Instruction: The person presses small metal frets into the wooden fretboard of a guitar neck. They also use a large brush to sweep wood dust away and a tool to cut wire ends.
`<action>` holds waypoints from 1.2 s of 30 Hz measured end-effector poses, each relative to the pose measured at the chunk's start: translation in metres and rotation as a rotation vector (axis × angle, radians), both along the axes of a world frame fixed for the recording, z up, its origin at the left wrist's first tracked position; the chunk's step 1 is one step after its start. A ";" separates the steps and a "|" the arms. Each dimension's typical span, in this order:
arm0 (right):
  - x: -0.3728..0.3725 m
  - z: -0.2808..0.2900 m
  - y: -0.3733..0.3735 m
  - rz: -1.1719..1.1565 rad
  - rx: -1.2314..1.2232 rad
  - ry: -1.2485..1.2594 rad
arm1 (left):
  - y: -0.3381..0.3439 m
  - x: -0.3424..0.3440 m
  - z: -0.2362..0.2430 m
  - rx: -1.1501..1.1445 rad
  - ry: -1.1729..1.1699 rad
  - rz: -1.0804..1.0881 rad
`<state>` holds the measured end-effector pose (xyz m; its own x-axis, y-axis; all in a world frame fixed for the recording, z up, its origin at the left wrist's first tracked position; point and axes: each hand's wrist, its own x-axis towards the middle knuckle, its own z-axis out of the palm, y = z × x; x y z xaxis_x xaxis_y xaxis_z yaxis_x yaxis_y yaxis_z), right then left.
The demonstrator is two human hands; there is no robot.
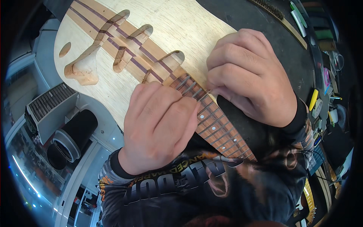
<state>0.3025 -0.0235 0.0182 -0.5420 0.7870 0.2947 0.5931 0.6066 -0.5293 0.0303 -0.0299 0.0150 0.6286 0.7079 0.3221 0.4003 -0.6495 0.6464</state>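
An unfinished electric guitar body (174,26) of pale wood lies slantwise before me, with striped wood down its middle and several routed cavities. Its dark brown fretboard (214,133), with metal frets and round pale inlay dots, runs toward my chest at the lower right. My left hand (157,123) rests over the board's left edge, fingers curled and fingertips hidden. On the other side, my right hand (251,75) is closed, its thumb and fingertips pinched at the board's edge, level with the upper frets. Whatever either hand pinches is too small or hidden to name.
The guitar lies on a dark worktop (291,70). A long wooden brush (281,20) lies at the top right, near a yellow-handled tool (313,99) and other clutter. Below left stand a black cylinder (81,126) and a slatted box (56,99). Another guitar neck (309,196) shows at lower right.
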 end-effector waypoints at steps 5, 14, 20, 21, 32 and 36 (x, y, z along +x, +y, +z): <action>0.003 0.005 -0.006 0.035 -0.014 -0.015 | -0.002 0.004 0.007 0.007 -0.021 -0.013; 0.000 -0.002 -0.005 -0.012 0.021 0.009 | -0.001 -0.001 0.000 -0.022 0.001 -0.015; 0.001 0.000 -0.007 0.010 0.014 0.002 | 0.000 -0.002 0.003 -0.031 0.011 -0.050; 0.001 -0.001 -0.006 0.010 0.013 0.003 | 0.002 0.001 0.002 -0.032 0.012 -0.050; 0.003 0.000 -0.009 0.006 0.018 0.019 | 0.002 0.006 0.004 0.007 -0.031 -0.033; -0.002 -0.004 -0.006 -0.033 0.060 0.009 | 0.005 0.006 0.000 0.029 -0.040 -0.006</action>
<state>0.3000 -0.0295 0.0146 -0.5131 0.7852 0.3467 0.6086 0.6176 -0.4982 0.0364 -0.0249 0.0153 0.6190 0.6941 0.3676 0.3705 -0.6707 0.6426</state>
